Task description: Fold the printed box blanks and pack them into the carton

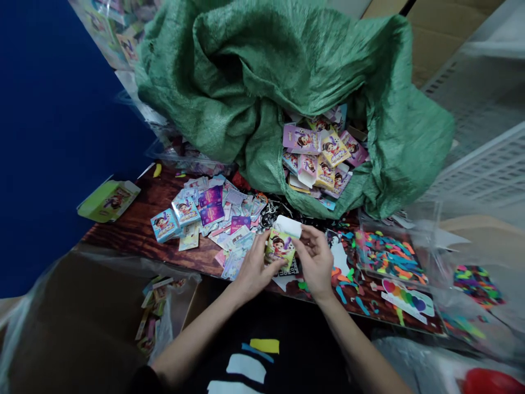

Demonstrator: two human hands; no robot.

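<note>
Carton [280, 247] runs lengthwise away, open flap [288, 225] farthest.

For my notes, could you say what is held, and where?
A small yellow-green printed cardboard box, held by its opposite sides between left hand and right hand.

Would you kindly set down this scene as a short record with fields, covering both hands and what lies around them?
Held: small yellow-green printed cardboard box, white flap open on top
Left: left hand grips the box's left side
Right: right hand pinches its right edge near the flap
Behind: crumpled green woven sack, flat printed cartons spilling from its mouth
Table left: loose pile of printed packets on the dark wooden table
Table right: clear plastic tray of multicoloured small pieces
</note>
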